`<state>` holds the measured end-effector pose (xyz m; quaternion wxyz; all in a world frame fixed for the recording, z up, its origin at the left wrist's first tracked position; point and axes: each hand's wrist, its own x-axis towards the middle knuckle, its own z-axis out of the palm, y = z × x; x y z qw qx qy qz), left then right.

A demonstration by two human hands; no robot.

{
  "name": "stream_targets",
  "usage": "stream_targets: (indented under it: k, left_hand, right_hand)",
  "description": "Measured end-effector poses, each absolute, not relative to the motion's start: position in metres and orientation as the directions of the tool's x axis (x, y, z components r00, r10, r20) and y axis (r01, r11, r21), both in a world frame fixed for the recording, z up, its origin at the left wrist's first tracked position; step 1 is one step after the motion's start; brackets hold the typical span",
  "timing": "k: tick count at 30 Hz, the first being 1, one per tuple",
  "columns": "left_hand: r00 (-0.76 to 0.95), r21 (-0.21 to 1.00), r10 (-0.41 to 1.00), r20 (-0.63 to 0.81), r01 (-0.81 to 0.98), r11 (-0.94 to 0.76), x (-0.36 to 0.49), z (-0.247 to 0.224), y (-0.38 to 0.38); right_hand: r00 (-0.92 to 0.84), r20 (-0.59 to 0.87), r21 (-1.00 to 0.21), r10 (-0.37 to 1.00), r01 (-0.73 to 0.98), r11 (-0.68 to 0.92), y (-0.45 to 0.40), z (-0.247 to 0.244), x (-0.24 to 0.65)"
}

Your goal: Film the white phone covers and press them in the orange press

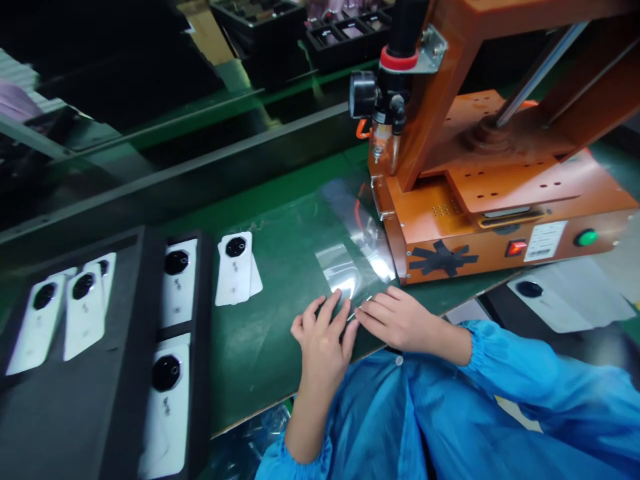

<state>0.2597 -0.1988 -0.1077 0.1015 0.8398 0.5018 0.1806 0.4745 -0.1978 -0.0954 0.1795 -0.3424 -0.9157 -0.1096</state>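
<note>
Your bare left hand [324, 341], fingers spread and bent, and bare right hand [400, 322] sit side by side on the green bench [260, 353], a clear rectangular plastic film [336, 265] at eleven o'clock; whether your fingers grip cannot be told. Overlapping white rectangular panels [234, 273] lie at ten o'clock, an orange metal press [437, 232] between one and two.

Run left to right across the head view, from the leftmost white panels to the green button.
Leftmost white panels, white panels in black slots, overlapping white pair, left hand, right hand, red switch, white label, green button.
</note>
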Motion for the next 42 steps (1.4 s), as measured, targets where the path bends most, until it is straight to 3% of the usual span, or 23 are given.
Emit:
stream_targets:
  k: [6, 9, 13, 17, 26, 34, 39, 42]
  left_hand:
    - [0.477, 0.470, 0.874, 0.097, 0.752, -0.462, 0.258, -0.094, -0.194]
    - [0.486, 0.506, 0.870, 0.083, 0.732, -0.457, 0.255, -0.094, -0.186]
    - [0.504, 0.481, 0.856, 0.116, 0.726, -0.492, 0.252, -0.103, -0.180]
    - [0.475, 0.443, 0.855, 0.210, 0.733, -0.516, 0.251, -0.115, -0.178]
    - [0.451, 0.437, 0.855, 0.255, 0.735, -0.518, 0.252, -0.117, -0.177]
    - [0.504, 0.461, 0.849, 0.160, 0.722, -0.516, 0.251, -0.105, -0.182]
    - [0.519, 0.551, 0.852, 0.065, 0.694, -0.464, 0.250, -0.093, -0.181]
    - [0.512, 0.556, 0.858, 0.041, 0.702, -0.445, 0.250, -0.092, -0.177]
  right_hand:
    - [-0.682, 0.445, -0.007, 0.580, 0.645, 0.764, -0.219, -0.102, 0.486]
    - [-0.625, 0.433, -0.049, 0.650, 0.703, 0.709, -0.218, -0.098, 0.484]
    - [-0.444, 0.411, -0.171, 0.796, 0.820, 0.546, -0.201, -0.093, 0.472]
    - [-0.445, 0.382, -0.251, 0.810, 0.794, 0.554, -0.189, -0.093, 0.462]
    - [-0.551, 0.384, -0.151, 0.741, 0.754, 0.639, -0.193, -0.091, 0.463]
    - [-0.638, 0.385, 0.033, 0.667, 0.732, 0.680, -0.203, -0.090, 0.464]
    - [-0.670, 0.403, 0.003, 0.623, 0.682, 0.731, -0.228, -0.083, 0.475]
    - [-0.593, 0.432, -0.076, 0.679, 0.727, 0.682, -0.232, -0.084, 0.481]
